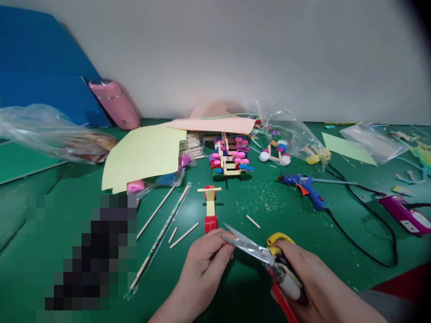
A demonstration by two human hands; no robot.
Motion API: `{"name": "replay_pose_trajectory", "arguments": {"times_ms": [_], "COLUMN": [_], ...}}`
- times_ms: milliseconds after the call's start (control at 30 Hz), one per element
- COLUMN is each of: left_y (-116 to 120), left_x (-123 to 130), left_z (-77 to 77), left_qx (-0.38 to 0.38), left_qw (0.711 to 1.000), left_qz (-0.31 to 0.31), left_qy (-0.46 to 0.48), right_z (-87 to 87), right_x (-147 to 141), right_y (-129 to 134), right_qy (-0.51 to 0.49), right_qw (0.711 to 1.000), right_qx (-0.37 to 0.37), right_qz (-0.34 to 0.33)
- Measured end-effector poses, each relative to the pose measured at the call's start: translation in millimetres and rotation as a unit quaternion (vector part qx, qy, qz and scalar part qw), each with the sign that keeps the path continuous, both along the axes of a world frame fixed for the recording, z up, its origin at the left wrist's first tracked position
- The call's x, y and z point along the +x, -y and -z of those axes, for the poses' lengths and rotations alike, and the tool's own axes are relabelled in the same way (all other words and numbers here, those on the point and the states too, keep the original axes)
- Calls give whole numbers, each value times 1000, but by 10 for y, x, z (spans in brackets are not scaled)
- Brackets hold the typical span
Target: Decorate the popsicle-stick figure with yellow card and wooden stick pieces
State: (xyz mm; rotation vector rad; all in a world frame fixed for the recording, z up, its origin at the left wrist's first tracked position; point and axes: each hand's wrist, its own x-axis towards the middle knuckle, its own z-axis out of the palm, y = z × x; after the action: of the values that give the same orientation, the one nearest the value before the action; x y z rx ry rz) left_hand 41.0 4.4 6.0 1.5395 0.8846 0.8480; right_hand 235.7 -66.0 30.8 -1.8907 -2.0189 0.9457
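My right hand point(305, 267) grips scissors point(266, 255) with one yellow and one red handle. Their blades are parted and point left, reaching my left hand point(208, 262). The thumb and forefinger of that hand pinch a thin wooden stick point(237, 239); only a short pale end shows between the blades, the rest is hidden by the fingers. Just beyond lies a small craft-stick piece point(210, 204) with red wheels and a crosswise stick. Cut stick pieces point(184, 235) lie left of it, and another short stick point(253, 221) to its right.
Several toy cars point(232, 157) with coloured wheels stand in a row at the back, beside another car point(276, 152). A blue glue gun point(305, 186) with a black cord lies right, near a purple power strip point(404, 215). Yellow paper point(144, 154) and a pink bottle point(116, 105) are left.
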Motion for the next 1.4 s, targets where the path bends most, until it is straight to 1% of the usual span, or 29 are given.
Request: {"name": "replay_pose_trajectory", "arguments": {"times_ms": [200,400,667,767,867,933,1033,1100,1167,1233,1300,1333,1400], "left_y": [-2,2,15,17,32,43,47,41,36,38,54,68,104], "left_x": [8,15,26,34,38,38,34,31,34,48,75,93,136], "left_z": [-24,-13,-13,-24,-22,-4,33,42,37,35,58,84,157], "left_qx": [-10,-1,2,1,-3,-11,-35,-53,-59,-54,-30,-4,87], "left_qw": [1000,1000,1000,1000,1000,1000,999,998,998,998,997,995,979], "left_qz": [1,2,12,13,16,13,4,6,11,17,25,32,47], "left_qy": [10,15,4,-1,-14,-18,-23,-26,-22,-30,-67,-98,-179], "right_z": [40,91,138,192,287,372,497,545,547,508,453,430,408], "right_x": [-4,-9,-22,-15,-1,8,42,91,151,205,239,249,267], "right_y": [9,20,59,78,103,122,136,124,94,56,21,6,-18], "right_qy": [17,17,22,30,28,15,-7,-20,-22,-6,13,21,25], "right_qw": [1000,1000,999,999,999,999,990,983,981,983,982,979,973], "right_qx": [-8,23,26,29,25,46,85,88,88,92,97,97,90], "right_qz": [-16,-4,0,-2,-16,7,110,161,171,161,164,175,210]}}
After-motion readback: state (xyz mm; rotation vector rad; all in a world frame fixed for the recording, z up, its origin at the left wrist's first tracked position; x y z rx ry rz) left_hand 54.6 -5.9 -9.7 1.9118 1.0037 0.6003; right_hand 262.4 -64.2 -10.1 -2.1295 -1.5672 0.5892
